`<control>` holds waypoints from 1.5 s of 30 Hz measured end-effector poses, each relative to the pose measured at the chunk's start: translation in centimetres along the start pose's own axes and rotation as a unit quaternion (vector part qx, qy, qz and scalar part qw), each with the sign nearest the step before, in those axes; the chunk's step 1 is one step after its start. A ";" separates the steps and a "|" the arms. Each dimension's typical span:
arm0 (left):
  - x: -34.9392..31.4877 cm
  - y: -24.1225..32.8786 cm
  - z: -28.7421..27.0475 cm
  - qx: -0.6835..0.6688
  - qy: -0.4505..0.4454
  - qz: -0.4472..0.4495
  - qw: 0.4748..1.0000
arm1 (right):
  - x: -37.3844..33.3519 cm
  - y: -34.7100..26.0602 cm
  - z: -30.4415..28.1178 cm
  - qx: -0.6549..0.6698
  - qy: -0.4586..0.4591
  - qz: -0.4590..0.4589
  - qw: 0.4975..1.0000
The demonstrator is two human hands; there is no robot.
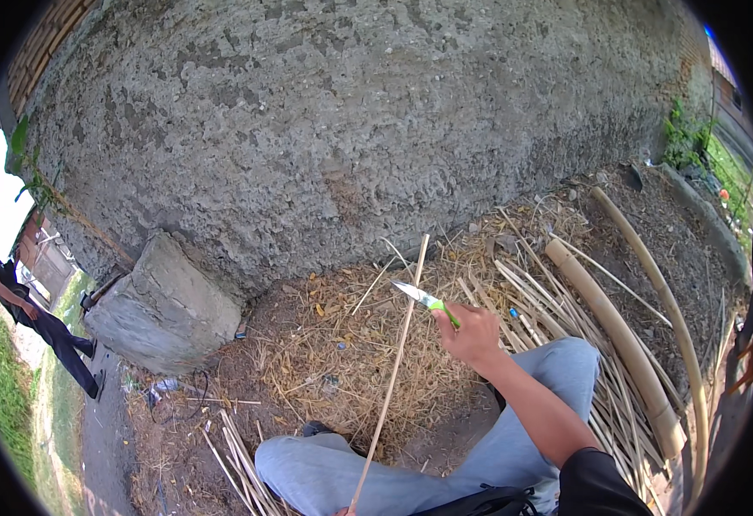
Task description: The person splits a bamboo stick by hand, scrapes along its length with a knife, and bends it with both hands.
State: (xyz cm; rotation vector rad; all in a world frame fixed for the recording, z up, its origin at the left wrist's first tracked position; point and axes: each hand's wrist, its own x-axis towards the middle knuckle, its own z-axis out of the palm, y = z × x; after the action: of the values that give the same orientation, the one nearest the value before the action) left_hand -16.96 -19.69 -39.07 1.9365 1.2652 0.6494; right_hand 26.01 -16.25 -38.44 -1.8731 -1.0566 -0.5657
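My right hand is closed round the green-and-white handle of a small knife. Its bright blade points up and left, lying across the upper part of a long thin bamboo strip. The strip slants from near the foot of the wall down to my lap. At the lower edge only a bit of my left hand shows, gripping the strip's near end; most of that hand is out of view. Dry shavings cover the ground under the blade.
Split bamboo strips and thick bamboo poles lie to my right. More strips lie by my left knee. A rough grey wall rises ahead, with a concrete block against it. A person stands far left.
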 end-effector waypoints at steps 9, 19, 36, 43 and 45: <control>-2.9 -0.9 -4.0 0.030 -0.082 -0.032 0.996 | 0.4 2.6 0.3 -0.051 -0.022 0.052 0.997; -3.9 -3.6 -3.8 -0.061 -0.100 -0.079 0.990 | -0.5 2.6 -0.3 -0.011 -0.050 0.060 0.997; -6.1 -3.9 -8.0 0.003 -0.077 -0.122 0.989 | -0.7 9.3 1.6 -0.054 -0.129 0.341 0.930; -4.7 -2.5 -6.7 0.014 -0.036 -0.104 0.994 | -1.0 2.1 -0.4 0.128 -0.081 0.287 0.946; -4.7 -2.8 -6.1 0.002 -0.039 -0.115 0.993 | -1.4 0.4 -1.2 0.138 -0.065 0.235 0.960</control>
State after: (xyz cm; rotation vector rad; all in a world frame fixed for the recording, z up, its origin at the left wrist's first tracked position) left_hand -24.80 -21.45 -37.69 1.7672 1.4144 0.4492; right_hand 25.64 -18.02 -39.10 -1.8381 -0.6897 -0.0159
